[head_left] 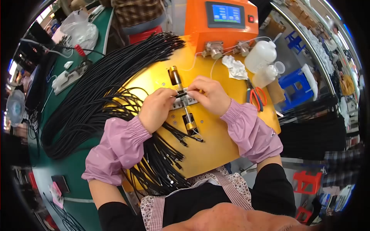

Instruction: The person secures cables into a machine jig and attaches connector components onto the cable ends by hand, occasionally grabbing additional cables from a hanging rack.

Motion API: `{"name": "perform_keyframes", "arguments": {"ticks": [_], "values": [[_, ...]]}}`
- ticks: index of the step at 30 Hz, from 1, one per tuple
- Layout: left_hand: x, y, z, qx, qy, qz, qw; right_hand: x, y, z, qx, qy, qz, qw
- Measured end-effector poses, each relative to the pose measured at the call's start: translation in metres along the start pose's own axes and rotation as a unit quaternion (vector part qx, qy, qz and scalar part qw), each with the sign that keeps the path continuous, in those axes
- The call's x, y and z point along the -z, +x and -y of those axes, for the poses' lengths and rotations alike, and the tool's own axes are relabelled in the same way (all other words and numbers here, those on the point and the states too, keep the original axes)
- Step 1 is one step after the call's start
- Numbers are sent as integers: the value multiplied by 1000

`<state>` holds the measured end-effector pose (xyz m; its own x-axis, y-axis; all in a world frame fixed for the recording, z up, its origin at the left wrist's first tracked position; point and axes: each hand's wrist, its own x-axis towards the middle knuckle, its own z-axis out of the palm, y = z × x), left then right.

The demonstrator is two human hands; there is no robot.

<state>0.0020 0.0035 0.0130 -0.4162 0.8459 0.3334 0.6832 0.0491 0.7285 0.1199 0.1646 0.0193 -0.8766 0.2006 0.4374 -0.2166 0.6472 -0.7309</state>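
Fingers of my left hand [156, 108] and my right hand [211, 94] are closed in a pinch, meeting over the middle of a small metal fixture [191, 101]. Between the fingertips runs a short black stretch of cable [180, 95], partly covered by the fingers. Two brass-coloured cylinders, an upper one [175, 77] and a lower one [189, 122], face each other across the fixture on the yellow work plate [219, 144]. A thick bundle of black cables [98, 86] lies to the left, with several metal-tipped ends [169, 175] hanging below my left forearm.
Behind the plate stands an orange machine [194, 32] with a lit screen [226, 15]. At right are white plastic bottles [261, 56], crumpled tissue [235, 67] and orange-handled pliers [257, 97]. A green table [73, 173] extends left. Another person [138, 13] sits beyond.
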Motion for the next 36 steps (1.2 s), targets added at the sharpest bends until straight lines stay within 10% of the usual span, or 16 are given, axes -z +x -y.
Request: {"name": "perform_keyframes", "arguments": {"ticks": [14,24,36], "values": [[-5,-5,3,-153,371,21,916,0,6,-9,84,-214,4,973],[-7,-4,3,-168,395,19,903,-31,147,-73,32,-566,101,817],[-7,-3,5,-169,389,10,906,3,127,-49,91,-493,78,861]]}}
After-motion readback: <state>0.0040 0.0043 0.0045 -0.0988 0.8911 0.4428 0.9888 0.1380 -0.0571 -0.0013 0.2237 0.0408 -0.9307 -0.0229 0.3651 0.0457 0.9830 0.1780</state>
